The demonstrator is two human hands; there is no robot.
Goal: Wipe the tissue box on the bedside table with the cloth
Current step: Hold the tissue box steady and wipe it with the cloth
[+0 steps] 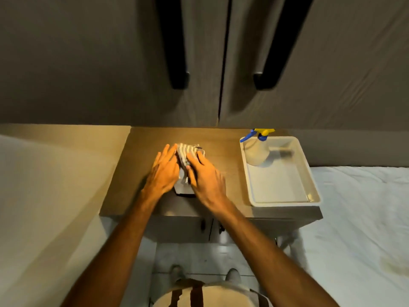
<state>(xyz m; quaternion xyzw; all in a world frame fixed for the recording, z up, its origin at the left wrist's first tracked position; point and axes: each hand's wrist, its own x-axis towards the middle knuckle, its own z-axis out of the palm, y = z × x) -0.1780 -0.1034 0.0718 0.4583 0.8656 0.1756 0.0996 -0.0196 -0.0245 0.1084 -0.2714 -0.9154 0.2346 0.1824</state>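
Observation:
The tissue box (182,189) sits in the middle of the wooden bedside table (137,165), mostly hidden under both hands; only its near end shows. A striped grey-and-white cloth (187,151) lies bunched on the far part of the box. My left hand (163,171) rests flat along the box's left side, fingers extended and touching the cloth's left edge. My right hand (204,175) presses down on the cloth and the box top, fingers curled over the fabric.
A white plastic tray (285,199) stands at the table's right, holding a spray bottle (256,149) with a blue-and-yellow trigger in its far corner. Dark cabinet doors (199,63) with black handles rise behind. A white bed (365,218) lies right; a pale surface left.

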